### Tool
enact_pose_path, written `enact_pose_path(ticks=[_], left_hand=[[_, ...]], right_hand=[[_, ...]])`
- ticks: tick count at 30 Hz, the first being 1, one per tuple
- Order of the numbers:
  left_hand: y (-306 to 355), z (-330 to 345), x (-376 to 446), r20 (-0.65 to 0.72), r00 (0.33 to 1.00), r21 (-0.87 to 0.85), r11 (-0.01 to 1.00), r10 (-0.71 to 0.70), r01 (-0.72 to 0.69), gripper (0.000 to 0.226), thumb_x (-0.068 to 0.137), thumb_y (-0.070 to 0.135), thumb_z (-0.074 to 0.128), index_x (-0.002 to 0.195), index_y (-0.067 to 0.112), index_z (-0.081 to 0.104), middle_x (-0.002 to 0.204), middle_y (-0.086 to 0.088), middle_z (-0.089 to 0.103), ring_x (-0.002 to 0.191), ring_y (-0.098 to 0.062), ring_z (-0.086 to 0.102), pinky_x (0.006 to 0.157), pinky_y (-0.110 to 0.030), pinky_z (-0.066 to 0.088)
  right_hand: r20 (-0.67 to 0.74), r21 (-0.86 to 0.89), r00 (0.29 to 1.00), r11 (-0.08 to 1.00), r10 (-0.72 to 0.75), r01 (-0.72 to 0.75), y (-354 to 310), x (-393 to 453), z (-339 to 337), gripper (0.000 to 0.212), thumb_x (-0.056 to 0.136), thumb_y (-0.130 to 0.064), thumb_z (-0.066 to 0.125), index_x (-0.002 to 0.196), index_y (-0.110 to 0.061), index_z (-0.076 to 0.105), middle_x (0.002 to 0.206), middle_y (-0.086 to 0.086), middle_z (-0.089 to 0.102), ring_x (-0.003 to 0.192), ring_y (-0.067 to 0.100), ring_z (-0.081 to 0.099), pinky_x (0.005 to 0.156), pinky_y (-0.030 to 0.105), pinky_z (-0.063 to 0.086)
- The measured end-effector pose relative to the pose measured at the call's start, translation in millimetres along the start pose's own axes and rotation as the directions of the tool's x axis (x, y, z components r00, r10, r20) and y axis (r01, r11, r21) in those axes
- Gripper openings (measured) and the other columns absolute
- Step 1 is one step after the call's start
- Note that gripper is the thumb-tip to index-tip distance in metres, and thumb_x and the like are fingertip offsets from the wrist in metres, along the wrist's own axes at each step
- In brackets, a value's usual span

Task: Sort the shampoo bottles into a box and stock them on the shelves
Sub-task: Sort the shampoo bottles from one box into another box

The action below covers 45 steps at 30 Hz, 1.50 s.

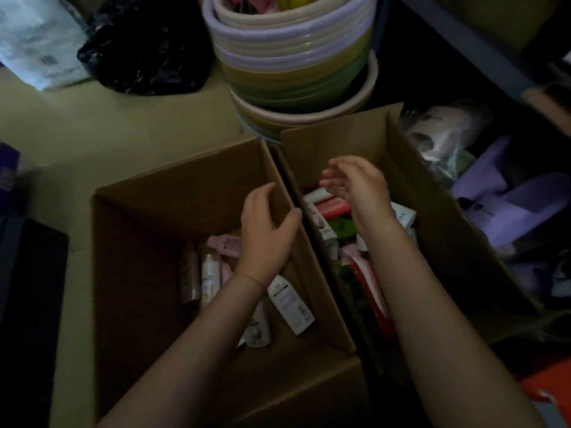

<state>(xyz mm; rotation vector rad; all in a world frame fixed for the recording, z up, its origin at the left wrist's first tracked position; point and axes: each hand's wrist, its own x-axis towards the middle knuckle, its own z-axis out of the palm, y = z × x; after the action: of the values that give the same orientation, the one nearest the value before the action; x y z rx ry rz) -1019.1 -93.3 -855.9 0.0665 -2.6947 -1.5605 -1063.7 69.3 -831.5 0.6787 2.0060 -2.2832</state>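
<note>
Both bare forearms reach in from the bottom edge, one over each carton. Left hand [267, 230] hangs over the left box [139, 242], palm down, fingers loosely curved with the thumb pointing toward the shared wall between the cartons; whether the fingertips touch that wall I cannot tell, and nothing is held. Right hand [355, 183] hovers above the right box [432, 211], fingers relaxed and slightly spread, blurred, empty as well.

Down in the left box lie the shampoo bottles [210, 273]: pale, white and pinkish, lying on their sides in a loose cluster toward the box's right half, one white bottle with a printed label [290, 304] showing just beside the left wrist. Much of that box's floor on the left stays bare cardboard.

Right box holds mixed packs [336, 208] in red, green, white and pink, packed tight along its left side under the right forearm.

Both cartons stand side by side, walls touching, flaps up. Behind them sits a stack of plastic basins [293, 57]. A black bag [148, 47] lies at the far left on the floor [92, 125], and bagged lilac goods [494, 196] crowd the right box's outer wall.
</note>
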Motion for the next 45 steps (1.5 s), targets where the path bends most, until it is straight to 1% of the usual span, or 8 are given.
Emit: enact_pose_path(ticks=[6,11,16,21,29,31,35,45], left_hand=[[24.0,61.3,-2.8,0.154,0.981,0.356,0.92,0.116,-0.164,0.062,0.086,0.029,0.065,0.144,0.021,0.046,0.166,-0.01,0.008,0.151,-0.034,-0.012,0.121,-0.047,0.012],[9.3,59.2,-5.1,0.137,0.978,0.401,0.894,0.159,-0.201,0.045,0.085,0.024,0.067,0.13,0.018,0.062,0.161,-0.01,0.029,0.152,-0.033,-0.007,0.122,-0.046,0.01],[9.0,58.5,-11.0,0.236,0.943,0.319,0.897,0.237,-0.305,0.045,0.083,0.026,0.065,0.128,0.022,0.063,0.147,0.0,0.05,0.149,-0.029,0.02,0.117,-0.064,0.017],[3.9,63.1,-4.9,0.189,0.943,0.271,0.908,0.276,-0.32,0.043,0.077,0.029,0.059,0.116,0.019,0.07,0.129,-0.002,0.062,0.138,-0.033,0.035,0.111,-0.061,0.027],[5.8,62.0,-5.9,0.169,0.948,0.197,0.933,0.269,-0.3,0.066,0.073,0.059,0.059,0.126,0.02,0.063,0.131,0.0,0.059,0.133,-0.024,0.039,0.111,-0.053,0.032],[10.1,60.0,-6.0,0.209,0.956,0.078,0.971,0.205,-0.225,0.09,0.065,0.072,0.066,0.142,0.028,0.048,0.138,0.006,0.05,0.135,-0.017,0.036,0.112,-0.044,0.032],[21.5,38.2,-1.9,0.323,0.946,-0.328,0.941,0.024,0.088,0.107,0.06,0.063,0.079,0.151,0.036,0.031,0.141,0.019,0.045,0.132,0.001,0.045,0.105,-0.033,0.046],[-16.8,-45.6,-11.2,0.412,0.874,-0.731,0.48,-0.256,0.485,0.064,0.091,0.048,0.058,0.144,0.014,0.048,0.136,-0.019,0.06,0.125,-0.033,0.059,0.102,-0.046,0.051]], right_hand=[[-0.125,-0.483,0.899,0.766,0.42,-0.425,84.8,13.6,-60.0,0.014,0.096,-0.022,0.057,0.105,-0.011,0.056,0.096,0.014,0.065,0.068,0.017,0.057,0.046,0.017,0.044],[-0.023,-0.553,0.935,0.775,0.353,-0.306,158.8,-11.8,-92.3,0.056,0.074,-0.051,0.079,0.113,-0.02,0.053,0.102,-0.006,0.06,0.101,0.017,0.059,0.085,0.03,0.048],[0.084,-0.706,0.89,0.657,0.449,-0.265,170.2,-17.1,-96.7,0.114,0.033,-0.06,0.08,0.138,-0.032,0.045,0.125,-0.001,0.059,0.106,0.022,0.062,0.093,0.043,0.055],[0.123,-0.667,0.785,0.636,0.608,-0.388,169.4,-19.3,-101.9,0.13,0.03,-0.053,0.084,0.146,-0.028,0.032,0.122,0.007,0.064,0.104,0.027,0.064,0.094,0.047,0.055],[0.133,-0.212,0.886,0.886,0.443,-0.411,123.6,-10.3,-89.2,0.075,0.057,-0.054,0.09,0.122,-0.026,0.064,0.108,0.003,0.075,0.1,0.025,0.071,0.097,0.049,0.054],[0.152,-0.06,0.912,0.924,0.382,-0.377,92.7,-6.4,-81.0,0.083,0.057,-0.053,0.09,0.128,-0.022,0.061,0.114,0.008,0.073,0.105,0.03,0.07,0.096,0.052,0.053],[0.26,0.101,0.946,0.969,0.191,-0.223,23.7,-17.8,-53.2,0.03,0.088,-0.027,0.071,0.113,-0.013,0.065,0.095,0.007,0.075,0.091,0.023,0.072,0.078,0.036,0.06],[0.46,-0.285,0.874,0.958,0.158,-0.023,14.3,-49.9,62.5,0.046,0.089,-0.044,0.068,0.124,-0.017,0.055,0.115,0.005,0.068,0.103,0.018,0.068,0.094,0.042,0.056]])
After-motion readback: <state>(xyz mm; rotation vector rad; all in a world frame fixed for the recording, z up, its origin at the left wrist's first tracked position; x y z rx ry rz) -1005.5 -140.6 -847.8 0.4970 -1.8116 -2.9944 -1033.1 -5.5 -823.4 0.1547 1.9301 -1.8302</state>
